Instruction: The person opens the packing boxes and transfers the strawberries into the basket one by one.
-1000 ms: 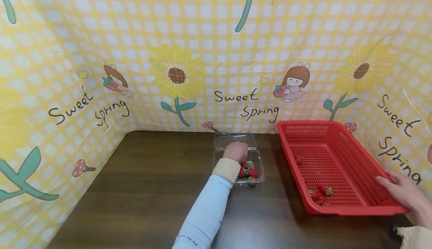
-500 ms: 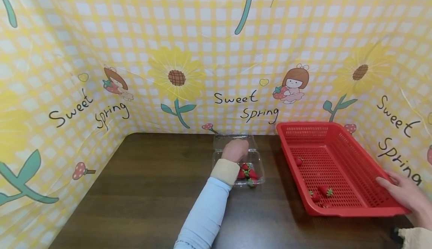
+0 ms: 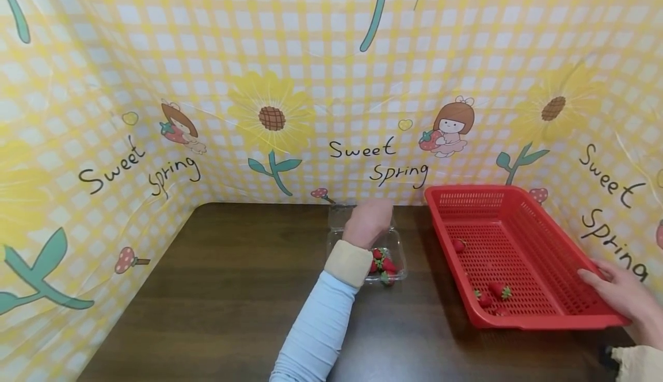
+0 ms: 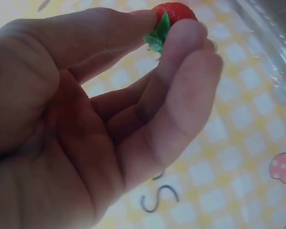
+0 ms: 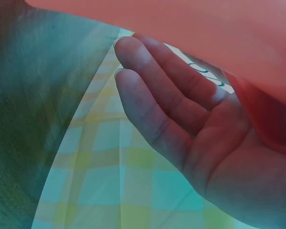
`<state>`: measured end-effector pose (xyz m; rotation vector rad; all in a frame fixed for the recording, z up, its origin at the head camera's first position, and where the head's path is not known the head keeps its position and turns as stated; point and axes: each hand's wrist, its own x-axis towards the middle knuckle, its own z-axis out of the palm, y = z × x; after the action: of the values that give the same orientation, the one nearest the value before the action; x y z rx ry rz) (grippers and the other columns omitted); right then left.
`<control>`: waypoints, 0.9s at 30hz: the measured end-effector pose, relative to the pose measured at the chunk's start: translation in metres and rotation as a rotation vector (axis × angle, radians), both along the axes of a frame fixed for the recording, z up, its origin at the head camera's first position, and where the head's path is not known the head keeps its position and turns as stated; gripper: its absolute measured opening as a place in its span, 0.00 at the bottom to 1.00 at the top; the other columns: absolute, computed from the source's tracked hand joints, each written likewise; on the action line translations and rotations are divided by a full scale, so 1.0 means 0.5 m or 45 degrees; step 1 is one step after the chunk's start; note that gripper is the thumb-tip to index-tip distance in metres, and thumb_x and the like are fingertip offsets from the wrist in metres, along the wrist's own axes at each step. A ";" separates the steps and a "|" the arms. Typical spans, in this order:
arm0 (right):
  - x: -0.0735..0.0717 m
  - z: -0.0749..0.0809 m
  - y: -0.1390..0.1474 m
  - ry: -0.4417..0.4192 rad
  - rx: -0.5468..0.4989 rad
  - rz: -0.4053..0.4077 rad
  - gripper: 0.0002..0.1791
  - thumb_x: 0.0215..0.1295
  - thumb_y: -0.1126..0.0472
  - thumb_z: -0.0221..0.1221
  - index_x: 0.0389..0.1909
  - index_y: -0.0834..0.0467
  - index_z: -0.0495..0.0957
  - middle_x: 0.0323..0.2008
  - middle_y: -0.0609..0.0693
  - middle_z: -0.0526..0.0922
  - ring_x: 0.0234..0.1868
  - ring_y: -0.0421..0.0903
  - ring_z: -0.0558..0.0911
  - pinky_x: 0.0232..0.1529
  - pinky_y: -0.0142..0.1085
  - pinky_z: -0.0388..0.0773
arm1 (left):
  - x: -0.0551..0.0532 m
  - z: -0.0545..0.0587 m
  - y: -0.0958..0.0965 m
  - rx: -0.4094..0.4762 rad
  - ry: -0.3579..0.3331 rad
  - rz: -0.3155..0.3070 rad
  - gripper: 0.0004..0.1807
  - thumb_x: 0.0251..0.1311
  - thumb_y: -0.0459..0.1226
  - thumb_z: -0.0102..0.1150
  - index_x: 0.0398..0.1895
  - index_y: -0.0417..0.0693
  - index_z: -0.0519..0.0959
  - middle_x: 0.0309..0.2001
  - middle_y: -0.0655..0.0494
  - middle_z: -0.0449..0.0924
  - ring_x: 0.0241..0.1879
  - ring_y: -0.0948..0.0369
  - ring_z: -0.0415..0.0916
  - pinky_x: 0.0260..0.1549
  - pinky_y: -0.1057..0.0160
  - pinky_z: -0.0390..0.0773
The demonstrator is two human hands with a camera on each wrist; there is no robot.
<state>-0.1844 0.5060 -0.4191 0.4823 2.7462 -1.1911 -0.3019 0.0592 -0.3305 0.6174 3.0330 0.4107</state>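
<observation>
Now, left hand [image 3: 369,222]: is pinching a strawberry [image 4: 178,10] between thumb and fingers, hovering over the clear box [image 3: 400,247].
Clear box: is lying open on the brown table [image 3: 223,290], holding boxed strawberries [image 3: 385,265] (their green leaves are showing).
Right hand [image 3: 621,293]: is gripping the red basket [image 3: 518,255] by its rim.
Red basket: is carrying a few loose strawberries [image 3: 499,290], sitting right of the box.

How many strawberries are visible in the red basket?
4: a far strawberry beside the left wall of the red basket, and three at its near left corner: left strawberry, right strawberry and partly hidden nearest strawberry. More may be hidden.
</observation>
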 end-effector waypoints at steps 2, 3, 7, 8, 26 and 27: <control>0.001 0.003 0.001 0.004 0.027 0.008 0.39 0.76 0.46 0.42 0.67 0.78 0.49 0.35 0.58 0.85 0.29 0.46 0.87 0.30 0.40 0.83 | 0.009 0.009 0.008 -0.034 0.093 -0.088 0.11 0.64 0.29 0.49 0.23 0.46 0.74 0.20 0.56 0.67 0.20 0.60 0.63 0.16 0.63 0.66; 0.001 0.005 0.001 0.004 0.044 0.014 0.39 0.77 0.46 0.42 0.67 0.78 0.49 0.35 0.58 0.85 0.29 0.45 0.86 0.30 0.39 0.82 | 0.014 0.013 0.012 -0.059 0.140 -0.136 0.10 0.63 0.30 0.49 0.24 0.46 0.76 0.20 0.57 0.68 0.21 0.61 0.63 0.17 0.65 0.66; 0.000 0.006 0.001 -0.016 0.024 0.015 0.40 0.76 0.45 0.42 0.68 0.78 0.49 0.37 0.60 0.84 0.30 0.45 0.86 0.31 0.39 0.83 | 0.035 0.027 0.036 -0.104 0.248 -0.295 0.10 0.61 0.31 0.53 0.37 0.50 0.84 0.25 0.60 0.80 0.23 0.65 0.68 0.22 0.70 0.69; 0.001 0.006 0.000 -0.020 0.016 0.011 0.40 0.76 0.45 0.42 0.68 0.78 0.49 0.37 0.60 0.84 0.30 0.46 0.87 0.32 0.39 0.83 | 0.041 0.028 0.043 -0.106 0.256 -0.319 0.11 0.62 0.31 0.54 0.40 0.51 0.85 0.27 0.61 0.82 0.24 0.65 0.69 0.23 0.71 0.69; -0.004 0.001 -0.001 0.041 0.284 0.085 0.37 0.76 0.47 0.46 0.64 0.79 0.55 0.43 0.75 0.79 0.30 0.42 0.82 0.29 0.35 0.76 | 0.130 -0.036 0.166 0.049 0.168 -0.611 0.17 0.67 0.45 0.56 0.58 0.68 0.77 0.46 0.71 0.81 0.34 0.73 0.72 0.29 0.77 0.71; -0.004 0.002 0.000 0.026 0.270 0.075 0.38 0.75 0.47 0.46 0.64 0.79 0.55 0.42 0.75 0.79 0.30 0.42 0.83 0.29 0.36 0.77 | 0.132 -0.039 0.173 0.044 0.176 -0.623 0.17 0.67 0.45 0.56 0.58 0.69 0.77 0.47 0.71 0.81 0.35 0.73 0.72 0.30 0.77 0.71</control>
<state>-0.1866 0.5059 -0.4181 0.4076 2.8973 -0.9008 -0.2358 0.1458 -0.3500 1.3942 2.8498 0.4092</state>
